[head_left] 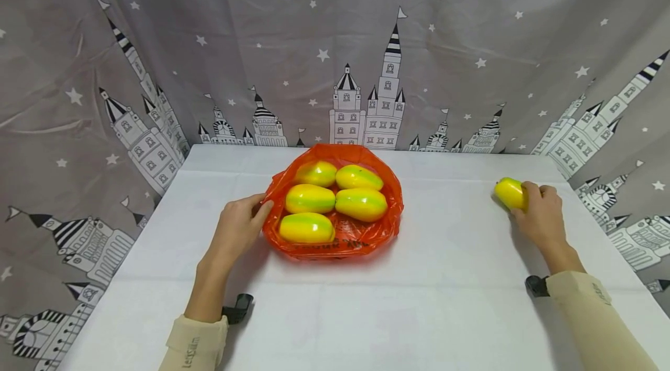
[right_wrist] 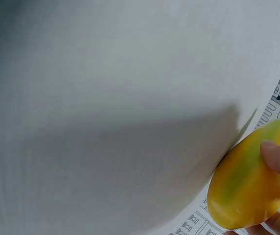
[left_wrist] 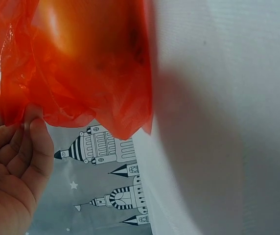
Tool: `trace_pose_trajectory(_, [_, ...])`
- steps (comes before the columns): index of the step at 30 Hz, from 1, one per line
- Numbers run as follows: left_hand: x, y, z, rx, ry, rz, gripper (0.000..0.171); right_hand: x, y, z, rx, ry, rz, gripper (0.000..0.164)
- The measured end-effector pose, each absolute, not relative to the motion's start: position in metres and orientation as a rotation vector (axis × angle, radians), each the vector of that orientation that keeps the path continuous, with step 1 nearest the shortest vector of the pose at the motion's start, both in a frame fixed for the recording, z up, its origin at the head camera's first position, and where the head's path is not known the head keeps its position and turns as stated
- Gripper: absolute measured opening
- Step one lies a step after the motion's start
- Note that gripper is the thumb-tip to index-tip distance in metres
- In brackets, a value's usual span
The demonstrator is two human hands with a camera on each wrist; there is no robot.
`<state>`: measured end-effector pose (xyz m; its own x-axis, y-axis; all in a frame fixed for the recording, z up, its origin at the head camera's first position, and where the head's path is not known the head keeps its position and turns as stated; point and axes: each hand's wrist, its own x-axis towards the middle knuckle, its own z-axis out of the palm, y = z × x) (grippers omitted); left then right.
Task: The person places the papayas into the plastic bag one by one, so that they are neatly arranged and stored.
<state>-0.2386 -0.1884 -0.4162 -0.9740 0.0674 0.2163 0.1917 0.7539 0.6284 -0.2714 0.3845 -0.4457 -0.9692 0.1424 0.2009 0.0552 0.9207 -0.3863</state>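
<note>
An opened red plastic bag (head_left: 384,237) stands on the table, with several glossy yellow-green fruits (head_left: 310,199) shaped like papayas inside it. On its left side my left hand (head_left: 242,221) pinches the bag's rim between thumb and fingers. The left wrist view shows the thin red plastic (left_wrist: 81,93) caught at the fingertips, a fruit showing dimly through it. Far to the right, my right hand (head_left: 541,214) grips one more papaya-like fruit (head_left: 510,193). In the right wrist view the thumb lies across this fruit (right_wrist: 243,181), with fingertips below; the other fingers are partly hidden.
A white cloth (head_left: 445,313) covers the table. Behind and at both sides hangs a grey curtain (head_left: 293,28) printed with castles and stars. Black wrist straps (head_left: 238,309) sit on both forearms by the beige sleeves.
</note>
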Motion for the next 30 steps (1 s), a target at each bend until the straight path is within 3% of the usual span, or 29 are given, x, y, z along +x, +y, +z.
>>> trace_pose_trajectory(13, [-0.238, -0.188, -0.416, -0.203, -2.782, -1.02, 0.038, -0.268, 0.382, -0.446, -0.183, -2.835, 0.603, 0.057])
trace_pose_trajectory(19, [-0.238, -0.187, -0.416, -0.207, -2.781, -1.026, 0.038, -0.267, 0.381, -0.444, -0.184, -2.835, 0.631, 0.062])
trace_pose_trajectory(30, [-0.238, -0.187, -0.417, -0.205, -2.782, -1.015, 0.038, -0.266, 0.364, -0.44, -0.059, -2.834, 0.647, 0.062])
